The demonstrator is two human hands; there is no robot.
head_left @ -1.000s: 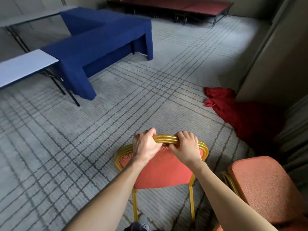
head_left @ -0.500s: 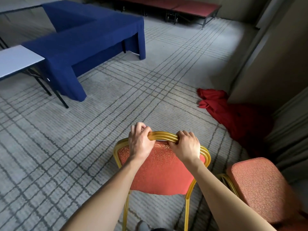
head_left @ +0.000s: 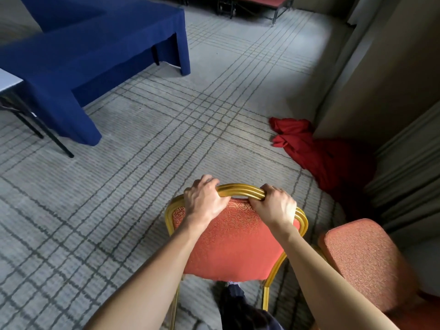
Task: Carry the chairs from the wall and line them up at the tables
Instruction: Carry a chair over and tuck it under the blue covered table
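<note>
A banquet chair (head_left: 234, 248) with a gold frame and an orange-red padded back is right in front of me, its back facing me. My left hand (head_left: 204, 201) grips the left part of its gold top rail. My right hand (head_left: 276, 207) grips the right part of the same rail. The chair's seat and feet are hidden behind its back and my arms. Tables under a blue cloth (head_left: 78, 55) form an L at the upper left. A bare white table (head_left: 7, 79) stands at the left edge.
A second orange chair (head_left: 364, 260) stands close on my right. A red cloth (head_left: 316, 148) lies heaped on the carpet by a beige wall (head_left: 381, 67). A low red stage (head_left: 257, 1) runs along the far side. Grey striped carpet spreads between me and the tables.
The view has moved forward and tilted down, so the blue tables sit nearer and further left. Both hands keep their grip on the chair's top rail.
</note>
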